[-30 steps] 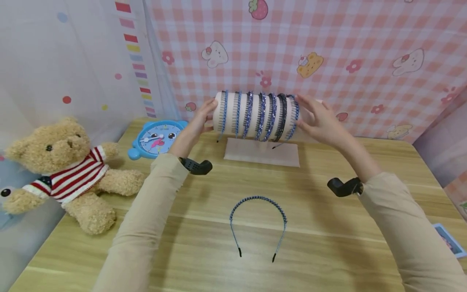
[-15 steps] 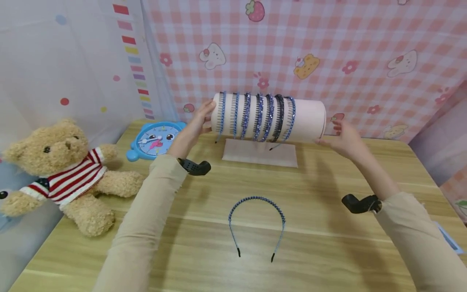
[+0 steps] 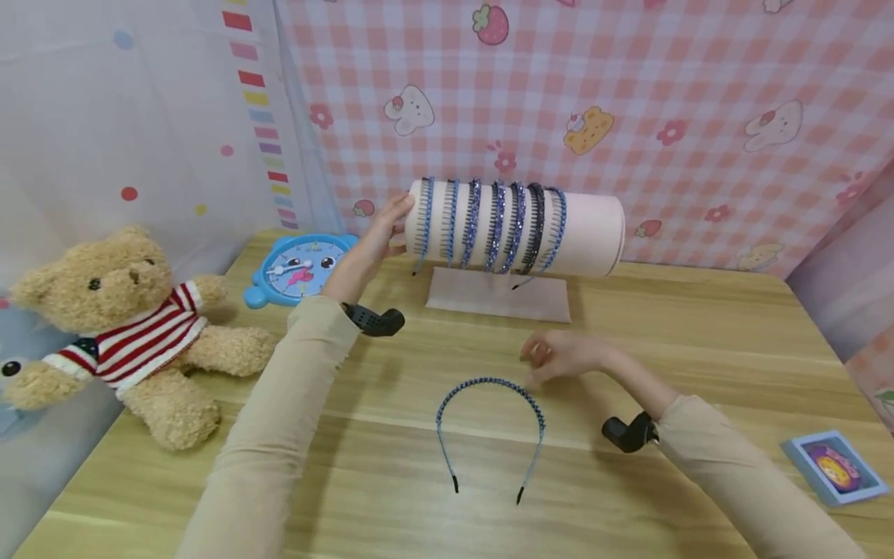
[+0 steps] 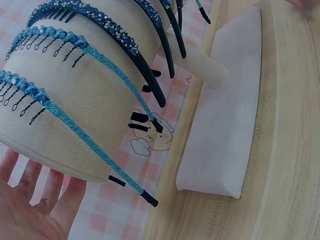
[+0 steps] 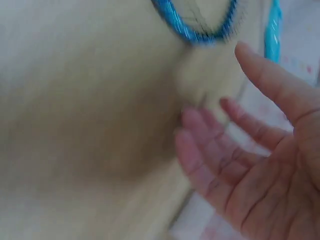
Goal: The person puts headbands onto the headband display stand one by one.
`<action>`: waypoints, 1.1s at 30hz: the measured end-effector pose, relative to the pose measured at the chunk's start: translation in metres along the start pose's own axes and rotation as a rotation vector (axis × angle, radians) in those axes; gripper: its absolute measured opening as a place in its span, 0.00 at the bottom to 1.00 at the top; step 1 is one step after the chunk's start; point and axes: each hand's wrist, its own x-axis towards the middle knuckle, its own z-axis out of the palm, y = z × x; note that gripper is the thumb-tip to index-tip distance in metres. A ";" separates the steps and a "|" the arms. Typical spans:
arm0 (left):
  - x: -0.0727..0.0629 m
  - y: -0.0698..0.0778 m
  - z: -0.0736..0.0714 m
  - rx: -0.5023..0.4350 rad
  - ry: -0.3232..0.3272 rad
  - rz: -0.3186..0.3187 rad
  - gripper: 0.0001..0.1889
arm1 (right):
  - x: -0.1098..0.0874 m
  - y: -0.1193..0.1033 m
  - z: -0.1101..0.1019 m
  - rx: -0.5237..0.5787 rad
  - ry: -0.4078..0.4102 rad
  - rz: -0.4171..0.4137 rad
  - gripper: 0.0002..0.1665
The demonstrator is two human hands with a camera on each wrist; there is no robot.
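Observation:
A cream cylindrical headband display stand (image 3: pixel 590 233) stands at the back of the table with several blue and dark headbands (image 3: pixel 494 227) around it. My left hand (image 3: pixel 373 244) rests against the cylinder's left end; in the left wrist view its fingers (image 4: pixel 48 187) lie fairly straight at that end, partly hidden by it. One loose blue beaded headband (image 3: pixel 490 380) lies on the table, its tips towards me. Just beyond its upper right side hovers my right hand (image 3: pixel 566 355), holding nothing, with loosely bent, blurred fingers. The right wrist view shows this headband (image 5: pixel 187 34) near the thumb.
On the left sit a teddy bear (image 3: pixel 154 334) in a striped shirt and a blue toy clock (image 3: pixel 303 268). A small blue frame (image 3: pixel 834 467) lies at the right. Behind the wooden table (image 3: pixel 698 326) hangs a pink checked cloth (image 3: pixel 712 70).
My right hand has left the headbands on the cylinder, passed its right end, and come down towards the loose headband. My left hand stays at the left end.

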 end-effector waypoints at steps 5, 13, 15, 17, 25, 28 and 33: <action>0.002 0.001 0.001 -0.017 -0.006 0.004 0.31 | 0.014 -0.013 0.018 -0.038 -0.054 -0.085 0.18; 0.001 0.003 0.002 -0.004 -0.001 0.006 0.31 | 0.003 -0.003 0.009 0.064 -0.064 -0.056 0.14; 0.001 0.003 0.002 -0.001 0.000 0.007 0.31 | -0.005 0.003 0.000 0.115 -0.051 -0.034 0.14; 0.001 0.004 0.002 0.002 0.000 0.006 0.31 | -0.015 0.011 -0.010 0.153 -0.020 -0.021 0.16; 0.000 0.005 0.002 -0.001 0.005 -0.004 0.32 | -0.067 0.043 -0.048 0.284 0.098 0.092 0.23; -0.001 0.004 0.001 0.001 0.001 -0.004 0.32 | -0.086 0.052 -0.061 0.301 0.131 0.179 0.24; -0.002 0.003 0.001 -0.002 -0.002 -0.008 0.32 | -0.105 0.061 -0.075 0.329 0.230 0.281 0.26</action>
